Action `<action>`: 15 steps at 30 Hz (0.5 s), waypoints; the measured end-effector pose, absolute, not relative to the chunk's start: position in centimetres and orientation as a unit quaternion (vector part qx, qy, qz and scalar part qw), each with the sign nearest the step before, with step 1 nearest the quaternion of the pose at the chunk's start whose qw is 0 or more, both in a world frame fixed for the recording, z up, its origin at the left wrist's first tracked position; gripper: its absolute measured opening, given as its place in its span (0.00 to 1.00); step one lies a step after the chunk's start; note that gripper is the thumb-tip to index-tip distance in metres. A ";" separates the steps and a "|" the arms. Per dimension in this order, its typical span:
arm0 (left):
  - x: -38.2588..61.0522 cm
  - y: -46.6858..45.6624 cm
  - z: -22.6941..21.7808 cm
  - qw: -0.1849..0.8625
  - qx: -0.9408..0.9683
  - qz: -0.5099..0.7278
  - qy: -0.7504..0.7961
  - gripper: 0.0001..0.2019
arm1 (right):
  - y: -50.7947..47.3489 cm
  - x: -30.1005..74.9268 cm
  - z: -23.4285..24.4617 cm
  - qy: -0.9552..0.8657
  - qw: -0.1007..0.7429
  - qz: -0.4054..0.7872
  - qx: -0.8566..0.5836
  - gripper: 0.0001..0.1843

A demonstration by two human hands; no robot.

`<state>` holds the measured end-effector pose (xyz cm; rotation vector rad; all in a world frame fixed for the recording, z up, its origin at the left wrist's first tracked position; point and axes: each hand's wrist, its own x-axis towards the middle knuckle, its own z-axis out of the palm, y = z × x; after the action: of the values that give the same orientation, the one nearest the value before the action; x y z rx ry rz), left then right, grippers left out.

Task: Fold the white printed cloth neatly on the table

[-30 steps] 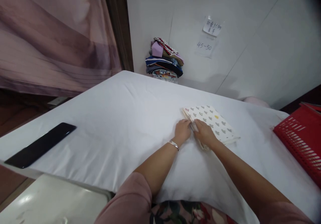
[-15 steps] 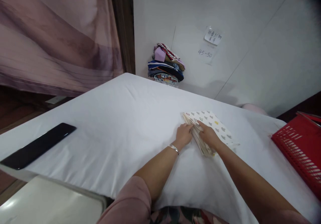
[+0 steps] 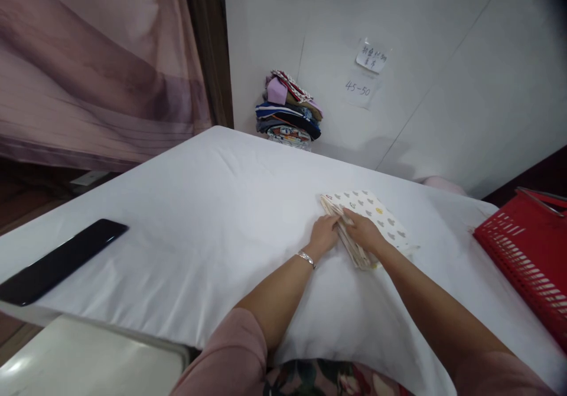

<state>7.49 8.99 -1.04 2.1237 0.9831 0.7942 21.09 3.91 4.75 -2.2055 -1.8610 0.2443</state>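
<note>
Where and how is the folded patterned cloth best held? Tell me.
Probably by its layered edge, pinched from above and below, coming from the left near side: the patterned cloth lies flat, and its loose folds face that way.

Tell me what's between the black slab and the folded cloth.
In the head view, white sheet stretches from the black slab toward the folded cloth, with the left hand in between, at the cloth's layered edge.

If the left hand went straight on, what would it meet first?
The left hand would first meet the folded cloth, whose layered edge its fingertips seem to touch; the right hand appears just beyond, depth unclear.
</note>
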 end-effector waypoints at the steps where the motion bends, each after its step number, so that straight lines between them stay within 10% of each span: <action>1: 7.5 9.0 -1.0 0.333 0.805 0.307 0.384 0.20 | 4.0 21.1 4.8 -0.634 0.127 0.085 -0.758 0.31; 15: 6.9 10.3 -0.8 0.361 0.755 0.322 0.443 0.11 | 3.8 21.5 5.3 -0.644 0.121 0.078 -0.752 0.32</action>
<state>6.86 10.31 -0.77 1.9450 1.1426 0.8307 21.47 3.82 5.33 -2.1953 -1.8798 0.2284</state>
